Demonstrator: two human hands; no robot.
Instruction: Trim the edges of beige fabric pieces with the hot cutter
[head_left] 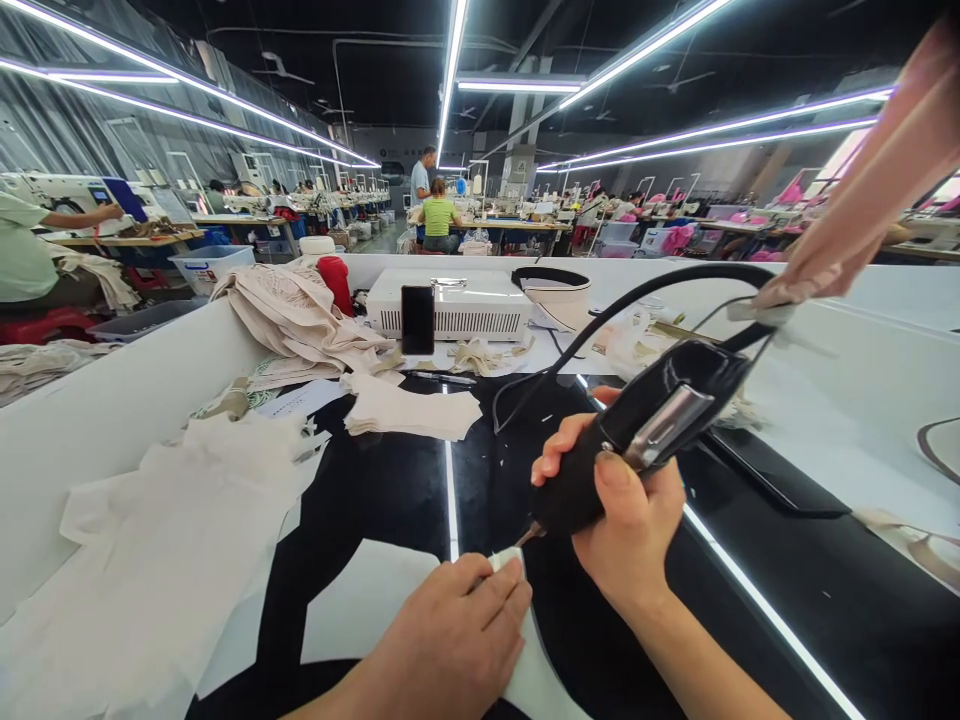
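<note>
My right hand (pixel 626 520) is wrapped round a black hand-held power tool (pixel 577 490) with a silver lever on its upper side. The thumb rests by the lever. A thin metal tip points down and left, close to the folded end of a white fabric piece (pixel 536 655); whether it touches I cannot tell. My left hand (pixel 457 625) has its fingers closed over that end, against the black tabletop (pixel 375 490). Another flat white piece (pixel 367 590) lies partly under the left hand. A black cable (pixel 637 300) arches from the tool's rear.
Stacked cream fabric pieces (pixel 412 408) lie ahead, with a phone (pixel 418 320) before a white vented box (pixel 465 305). Loose pale fabric (pixel 172 540) covers the left side. Pink cloth (pixel 870 190) hangs at the right. A black flat case (pixel 780 475) lies right.
</note>
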